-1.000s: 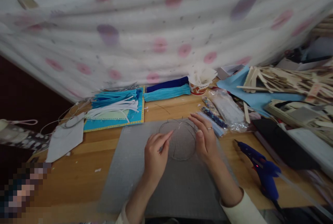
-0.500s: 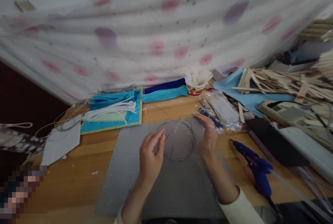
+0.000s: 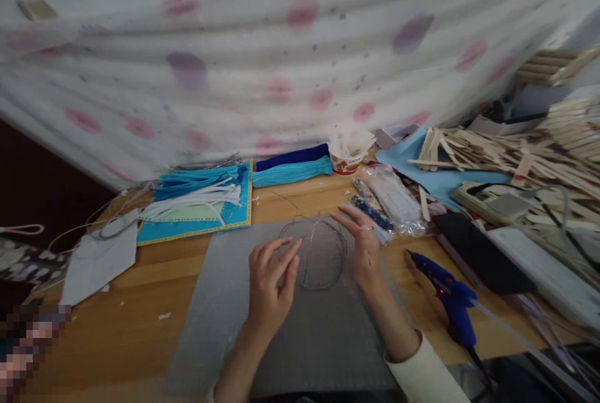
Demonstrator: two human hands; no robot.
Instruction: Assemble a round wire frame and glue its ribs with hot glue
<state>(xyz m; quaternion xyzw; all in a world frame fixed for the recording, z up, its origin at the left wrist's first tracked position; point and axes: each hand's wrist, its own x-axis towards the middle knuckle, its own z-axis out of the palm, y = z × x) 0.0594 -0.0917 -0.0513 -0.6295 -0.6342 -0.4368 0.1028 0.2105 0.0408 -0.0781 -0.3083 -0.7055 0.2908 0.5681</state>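
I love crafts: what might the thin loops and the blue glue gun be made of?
Thin loops: probably metal wire, dull grey, judging by fine strands holding round curves.
Blue glue gun: likely hard plastic, smooth, judging by its evenly coloured, moulded-looking body.

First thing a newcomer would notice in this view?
Probably the white curtain with pink and purple blotches, filling the top of the view. Then the two bare hands, left hand and right hand, either side of a thin wire ring on the grey mat. The blue glue gun with its red light stands out to the right.
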